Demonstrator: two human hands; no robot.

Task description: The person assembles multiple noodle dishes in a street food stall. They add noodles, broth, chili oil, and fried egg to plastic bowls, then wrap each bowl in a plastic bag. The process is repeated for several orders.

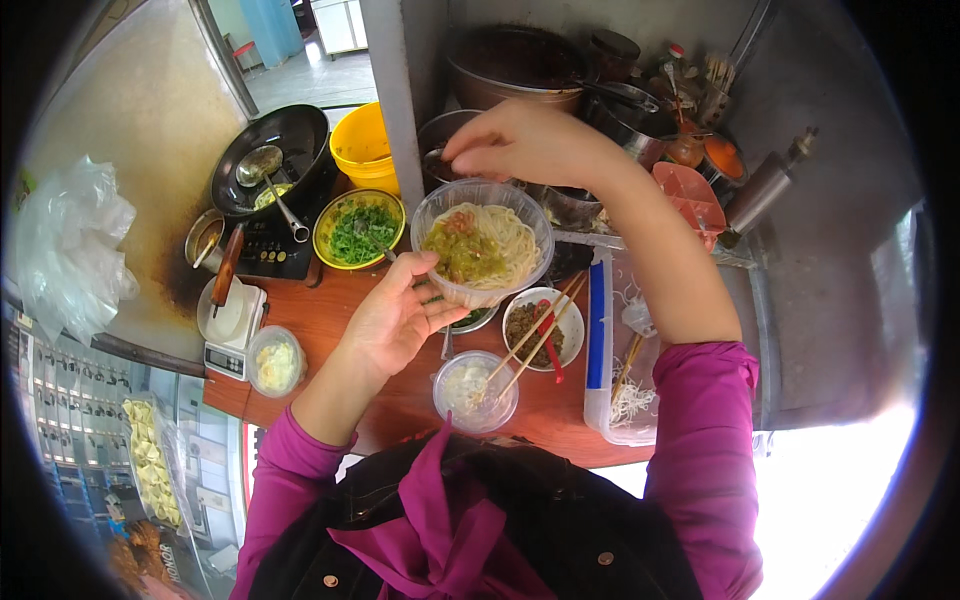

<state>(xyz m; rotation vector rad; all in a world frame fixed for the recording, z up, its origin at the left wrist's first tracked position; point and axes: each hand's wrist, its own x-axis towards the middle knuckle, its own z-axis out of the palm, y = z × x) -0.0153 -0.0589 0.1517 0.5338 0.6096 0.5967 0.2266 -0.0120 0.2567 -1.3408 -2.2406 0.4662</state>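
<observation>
My left hand (392, 315) grips a clear plastic bowl (543, 262) by its near left side, thumb at the rim and fingers underneath. Pale noodles (515, 238) fill it, with a green chopped topping (470, 258) and a small reddish heap on top. Just beyond the bowl, my right hand (525, 145) reaches over a dark metal pot (440, 130), fingers curled downward and drawn together. Part of a spoon shows beside the fingertips; whether they hold it is hidden. Below the bowl sit a white bowl of brown minced food (572, 325) and a clear tub (447, 405) with chopsticks across it.
At left are a yellow-rimmed bowl of chopped greens (316, 235), a black wok (318, 130) with a ladle, a yellow bucket (345, 125) and a kitchen scale (225, 362). A metal post (388, 80) stands beside the pots. A clear plastic bin (600, 400) lies under my right arm.
</observation>
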